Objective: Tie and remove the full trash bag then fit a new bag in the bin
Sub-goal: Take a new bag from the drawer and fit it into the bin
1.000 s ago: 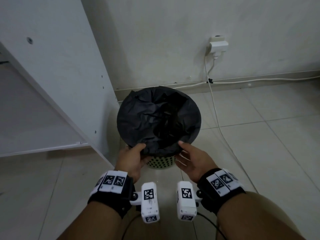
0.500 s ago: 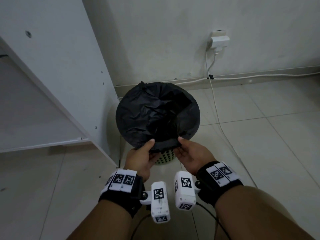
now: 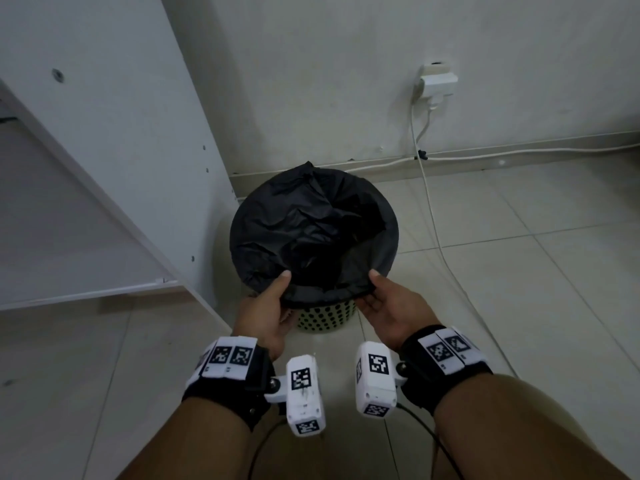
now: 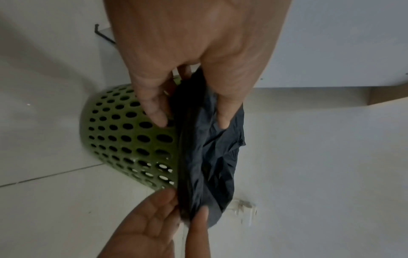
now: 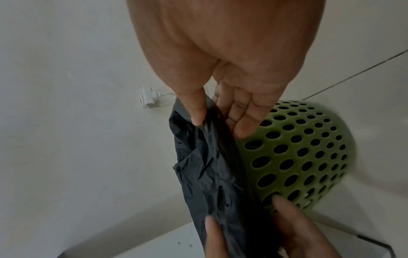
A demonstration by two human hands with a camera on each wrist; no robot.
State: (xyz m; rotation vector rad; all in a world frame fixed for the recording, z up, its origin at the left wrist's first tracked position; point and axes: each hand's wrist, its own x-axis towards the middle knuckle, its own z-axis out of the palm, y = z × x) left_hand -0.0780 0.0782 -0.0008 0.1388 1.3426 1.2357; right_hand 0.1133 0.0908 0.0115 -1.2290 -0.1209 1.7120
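Note:
A black trash bag (image 3: 311,230) lines a green perforated bin (image 3: 325,318) standing on the tile floor against a wall corner. My left hand (image 3: 273,299) pinches the bag's near edge at the rim, thumb on top and fingers below. My right hand (image 3: 377,299) pinches the same edge a little to the right. The left wrist view shows the left hand (image 4: 192,120) with the bag (image 4: 209,157) folded over the bin (image 4: 123,139). In the right wrist view the right hand (image 5: 218,126) holds the bag (image 5: 209,174) beside the bin (image 5: 298,157). The inside of the bag is dark.
A white cabinet panel (image 3: 114,133) stands close on the bin's left. On the wall behind, a socket with a plug (image 3: 436,84) feeds a white cable (image 3: 433,216) that runs down across the floor to the right of the bin. Tile floor lies to the right.
Both hands have taken hold of the bag's near edge and moved apart along the rim, spreading that edge between them. The view has shifted slightly.

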